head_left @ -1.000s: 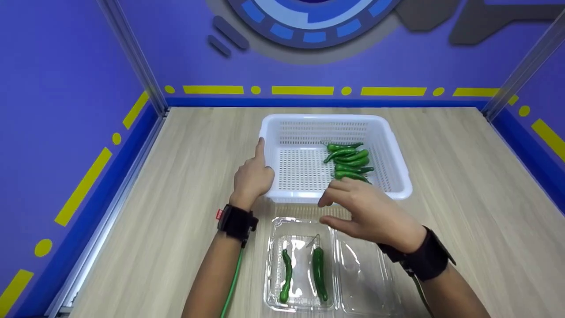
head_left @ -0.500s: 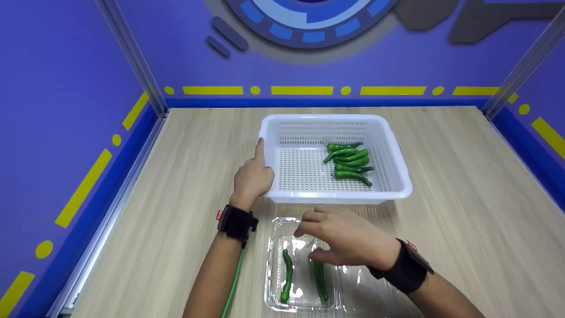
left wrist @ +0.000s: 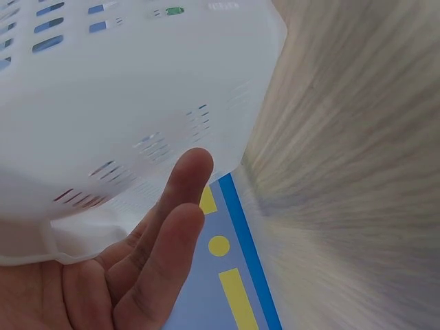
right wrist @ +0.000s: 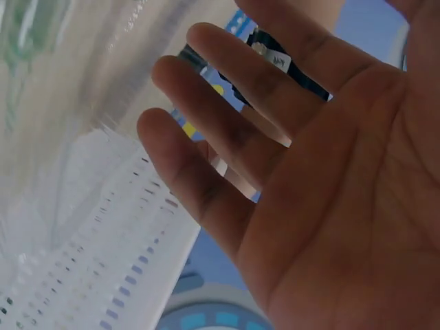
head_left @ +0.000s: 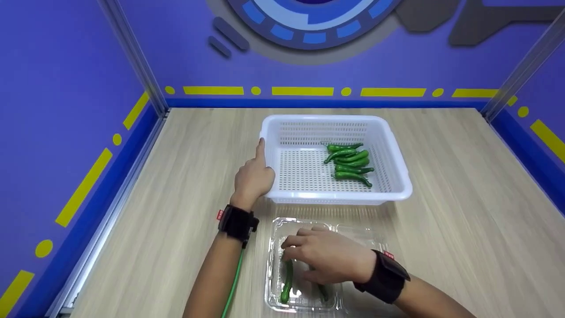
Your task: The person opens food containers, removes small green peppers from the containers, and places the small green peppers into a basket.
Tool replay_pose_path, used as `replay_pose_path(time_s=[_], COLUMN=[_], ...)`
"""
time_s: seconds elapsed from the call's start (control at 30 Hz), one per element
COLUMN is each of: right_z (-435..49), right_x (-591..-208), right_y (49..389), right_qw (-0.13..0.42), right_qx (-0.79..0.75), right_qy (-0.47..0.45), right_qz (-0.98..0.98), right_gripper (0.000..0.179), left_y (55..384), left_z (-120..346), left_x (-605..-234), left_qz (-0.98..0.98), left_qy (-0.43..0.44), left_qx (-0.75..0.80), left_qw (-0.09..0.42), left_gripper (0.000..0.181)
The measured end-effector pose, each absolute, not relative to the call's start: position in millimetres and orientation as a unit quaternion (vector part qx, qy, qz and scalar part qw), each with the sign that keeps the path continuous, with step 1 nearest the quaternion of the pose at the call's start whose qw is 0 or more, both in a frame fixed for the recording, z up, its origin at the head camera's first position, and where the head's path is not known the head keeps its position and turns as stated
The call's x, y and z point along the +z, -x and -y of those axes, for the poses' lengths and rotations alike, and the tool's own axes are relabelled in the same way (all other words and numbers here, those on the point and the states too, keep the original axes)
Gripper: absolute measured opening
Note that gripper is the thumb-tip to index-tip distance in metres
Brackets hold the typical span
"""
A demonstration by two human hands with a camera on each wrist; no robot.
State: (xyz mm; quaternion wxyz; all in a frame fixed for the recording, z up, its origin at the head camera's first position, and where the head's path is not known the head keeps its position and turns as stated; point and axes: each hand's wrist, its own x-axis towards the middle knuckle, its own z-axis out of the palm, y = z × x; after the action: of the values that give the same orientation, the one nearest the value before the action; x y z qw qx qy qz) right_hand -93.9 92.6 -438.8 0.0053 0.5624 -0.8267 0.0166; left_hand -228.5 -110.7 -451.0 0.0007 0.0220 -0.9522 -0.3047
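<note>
My left hand [head_left: 254, 176] holds the left rim of a white perforated basket [head_left: 337, 194]. In the left wrist view, the fingers [left wrist: 180, 234] lie against the basket's outer wall [left wrist: 103, 137], below the rim; the thumb is hidden there. Green chili peppers [head_left: 351, 168], several of them, lie on the basket's right side. My right hand [head_left: 329, 256] hovers low over a clear plastic clamshell box [head_left: 270, 265], fingers parted. One green chili [head_left: 288, 280] lies in its left part; a second chili [head_left: 323, 292] is mostly covered by that hand. In the right wrist view, the palm [right wrist: 337, 220] holds nothing.
The box's clear lid [head_left: 362, 300] lies folded out to the right on the wooden table [head_left: 463, 198]. Blue panels [head_left: 66, 88] with yellow marks wall the table at the back and both sides. A green cable [head_left: 234, 280] runs along the left forearm.
My right hand has come down from the basket's front rim toward the left, over the clear box and its chilies. The left hand and the basket have stayed put.
</note>
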Motion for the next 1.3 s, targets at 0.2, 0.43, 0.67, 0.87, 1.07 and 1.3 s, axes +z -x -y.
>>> replay_pose_path(time_s=[0.2,0.43,0.67,0.87,1.07,1.3], right_z=[-88.5,-85.1,-82.6,-80.5,-78.8,-77.3], right_x=[-447.6,-454.6,-457.2,-460.5,-465.2,-468.7], right_y=[90.8,86.6,85.6,85.1,85.9,87.7], right_qw=[-0.003,0.003,0.009,0.019,0.036,0.055], right_qx=[-0.011,-0.024,-0.025,-0.035,-0.048,-0.052], right_qy=[-0.559,-0.557,-0.558,-0.552,-0.546,-0.544], right_qz=[0.829,0.830,0.830,0.833,0.835,0.836], right_gripper=[0.033,0.021,0.022,0.017,0.012,0.014], left_y=[228.9,227.8,227.2,228.0,228.0,227.3], left_z=[109.4,109.4,109.0,109.6,110.2,110.1], left_x=[-450.0,-450.0,-450.0,-450.6,-450.9,-451.2], left_qz=[0.950,0.951,0.952,0.952,0.951,0.951], left_qy=[-0.023,-0.024,-0.026,-0.024,-0.022,-0.026], left_qx=[-0.310,-0.307,-0.304,-0.304,-0.308,-0.307], left_qw=[0.000,-0.008,-0.007,-0.008,-0.004,-0.002], left_gripper=[0.084,0.084,0.083,0.084,0.084,0.083])
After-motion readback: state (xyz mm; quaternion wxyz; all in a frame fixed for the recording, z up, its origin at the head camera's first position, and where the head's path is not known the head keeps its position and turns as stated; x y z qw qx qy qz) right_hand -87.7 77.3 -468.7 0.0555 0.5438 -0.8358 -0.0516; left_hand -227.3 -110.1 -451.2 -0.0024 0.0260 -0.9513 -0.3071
